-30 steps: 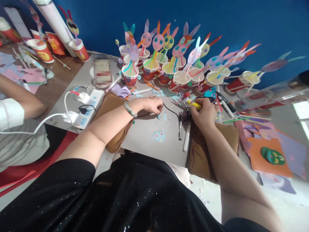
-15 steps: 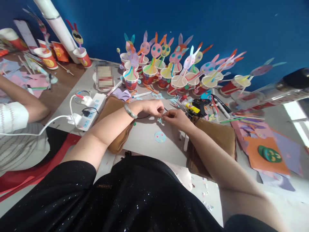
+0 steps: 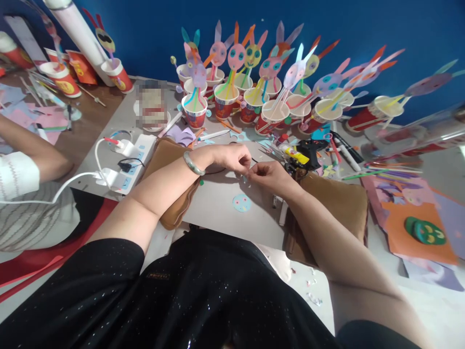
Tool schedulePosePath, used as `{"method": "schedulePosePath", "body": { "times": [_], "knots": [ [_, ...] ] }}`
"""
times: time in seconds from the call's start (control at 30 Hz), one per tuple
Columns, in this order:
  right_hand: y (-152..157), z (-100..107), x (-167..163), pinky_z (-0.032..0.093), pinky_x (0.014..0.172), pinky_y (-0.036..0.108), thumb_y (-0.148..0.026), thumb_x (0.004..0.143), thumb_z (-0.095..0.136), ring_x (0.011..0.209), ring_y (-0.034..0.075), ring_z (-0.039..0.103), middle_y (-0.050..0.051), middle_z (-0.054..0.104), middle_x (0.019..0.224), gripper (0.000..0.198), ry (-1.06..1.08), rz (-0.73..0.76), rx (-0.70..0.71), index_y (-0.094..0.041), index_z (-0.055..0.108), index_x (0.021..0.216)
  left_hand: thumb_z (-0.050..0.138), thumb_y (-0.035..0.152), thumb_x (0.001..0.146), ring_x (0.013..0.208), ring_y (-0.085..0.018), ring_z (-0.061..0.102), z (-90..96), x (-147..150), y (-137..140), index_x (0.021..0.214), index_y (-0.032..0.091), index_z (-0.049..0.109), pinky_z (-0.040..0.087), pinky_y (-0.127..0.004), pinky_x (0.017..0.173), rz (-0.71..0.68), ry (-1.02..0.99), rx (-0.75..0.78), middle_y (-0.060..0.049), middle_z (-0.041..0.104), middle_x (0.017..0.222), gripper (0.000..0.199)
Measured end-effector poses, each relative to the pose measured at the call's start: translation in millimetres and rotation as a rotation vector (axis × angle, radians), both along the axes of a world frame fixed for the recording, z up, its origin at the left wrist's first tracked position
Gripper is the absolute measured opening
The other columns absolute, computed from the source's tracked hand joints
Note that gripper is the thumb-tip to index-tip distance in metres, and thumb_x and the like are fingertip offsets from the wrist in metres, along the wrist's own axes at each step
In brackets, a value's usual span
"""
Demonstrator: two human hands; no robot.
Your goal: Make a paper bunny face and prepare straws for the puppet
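Note:
My left hand [image 3: 235, 157], with a bangle [image 3: 193, 164] on its wrist, is closed, thumb and fingers pinched together. Fingertip to fingertip with it, my right hand [image 3: 269, 175] pinches too. Whatever lies between the fingertips is too small to make out. Small pale blue scraps [image 3: 246, 181] show just beneath them. Nearer my body, a round light blue paper face [image 3: 241, 203] with pink spots lies flat on the grey table. A white pen-like stick [image 3: 283, 213] rests beside my right forearm.
Several red paper cups [image 3: 225, 103] with paper rabbit heads on straws stand along the blue wall. Brown cushions [image 3: 329, 201] lie under both forearms. A power strip [image 3: 135, 164] is at left, near another person's arm [image 3: 54, 160]. Behind my right hand are a black glue gun [image 3: 308, 151] and scissors [image 3: 271, 154].
My view has shifted slightly, so the cups and wall appear higher and the right side spreads outward. Both hands stay pinched together in nearly the same place; the blue face has not moved.

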State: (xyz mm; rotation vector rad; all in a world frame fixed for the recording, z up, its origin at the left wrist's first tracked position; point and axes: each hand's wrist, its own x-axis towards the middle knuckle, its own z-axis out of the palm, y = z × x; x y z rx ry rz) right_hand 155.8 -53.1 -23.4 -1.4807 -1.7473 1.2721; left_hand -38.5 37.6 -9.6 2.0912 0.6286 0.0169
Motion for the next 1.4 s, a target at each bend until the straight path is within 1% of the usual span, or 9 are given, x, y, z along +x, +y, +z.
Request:
{"method": "schedulePosePath", "body": {
  "times": [0.13,0.3,0.4,0.5,0.67,0.87,1.07,1.2,1.4],
  "knots": [
    [1.3,3.0,12.5,0.031,0.045,0.024,-0.042,0.073,0.077,0.049,0.009,0.043,-0.002,0.056,0.054,0.027,-0.035,-0.038,0.083,-0.019,0.066,0.063,0.085,0.043,0.065,0.068,-0.013,0.055,15.8,3.6,-13.3,0.086,0.017,0.070,0.037,-0.027,0.065,0.032,0.167,0.099,0.001,0.065,0.076,0.036],
    [11.4,-5.2,28.0,0.038,0.050,0.028,-0.037,0.077,0.075,0.053,0.012,0.047,-0.001,0.059,0.061,0.018,0.077,-0.375,0.321,-0.021,0.067,0.072,0.081,0.041,0.070,0.071,-0.017,0.056,21.7,16.0,-47.4,0.071,0.018,0.070,0.039,-0.035,0.084,-0.140,0.399,0.261,0.000,0.062,0.067,0.026],
    [19.0,-17.2,32.8,0.043,0.055,0.031,-0.035,0.080,0.074,0.057,0.014,0.051,0.000,0.061,0.066,0.016,0.143,-0.548,0.419,-0.023,0.064,0.075,0.080,0.034,0.068,0.073,-0.018,0.056,16.2,20.8,-64.8,0.069,0.018,0.068,0.038,-0.038,0.092,-0.185,0.365,0.358,-0.002,0.064,0.071,0.020],
    [20.9,-24.9,32.9,0.045,0.056,0.033,-0.040,0.083,0.074,0.057,0.015,0.052,0.000,0.061,0.065,0.021,0.167,-0.590,0.448,-0.025,0.061,0.077,0.078,0.023,0.065,0.068,-0.016,0.053,12.6,22.3,-71.5,0.063,0.018,0.064,0.039,-0.039,0.090,-0.203,0.317,0.376,-0.001,0.061,0.067,0.015],
    [12.1,-21.4,27.5,0.045,0.055,0.033,-0.049,0.087,0.072,0.056,0.016,0.053,0.000,0.060,0.066,0.028,0.142,-0.550,0.502,-0.026,0.058,0.080,0.071,0.021,0.071,0.059,-0.013,0.047,15.9,23.9,-61.9,0.062,0.020,0.056,0.038,-0.033,0.071,-0.213,0.255,0.141,0.003,0.056,0.059,0.018],
    [13.6,-21.9,28.1,0.037,0.050,0.032,-0.056,0.091,0.067,0.049,0.014,0.043,-0.004,0.047,0.060,0.034,0.297,-0.502,0.487,-0.028,0.051,0.082,0.068,0.019,0.071,0.059,-0.010,0.049,9.9,22.5,-39.4,0.075,0.019,0.058,0.035,-0.027,0.058,0.098,-0.033,-0.259,0.004,0.057,0.066,0.011],
    [20.8,-25.5,29.1,0.033,0.050,0.031,-0.061,0.084,0.072,0.046,0.012,0.036,-0.007,0.040,0.057,0.042,0.431,-0.513,0.410,-0.028,0.046,0.079,0.064,0.013,0.075,0.071,-0.009,0.054,8.1,19.2,-27.5,0.082,0.014,0.067,0.043,-0.026,0.071,0.375,-0.268,-0.304,0.002,0.065,0.077,0.008],
    [18.0,-25.2,25.6,0.033,0.048,0.031,-0.062,0.085,0.070,0.048,0.013,0.038,-0.007,0.041,0.059,0.042,0.371,-0.508,0.437,-0.028,0.047,0.080,0.064,0.011,0.078,0.078,-0.009,0.060,8.1,20.0,-25.5,0.087,0.012,0.071,0.048,-0.027,0.081,0.428,-0.335,-0.392,-0.001,0.071,0.083,0.011],
    [11.5,-21.0,21.7,0.042,0.055,0.030,-0.048,0.079,0.080,0.054,0.013,0.048,-0.004,0.055,0.062,0.032,0.368,-0.544,0.427,-0.025,0.058,0.076,0.075,0.010,0.076,0.072,-0.007,0.060,1.4,23.0,-25.6,0.087,0.011,0.069,0.049,-0.025,0.075,0.447,-0.417,-0.464,0.002,0.069,0.077,0.012]
  ]
}}
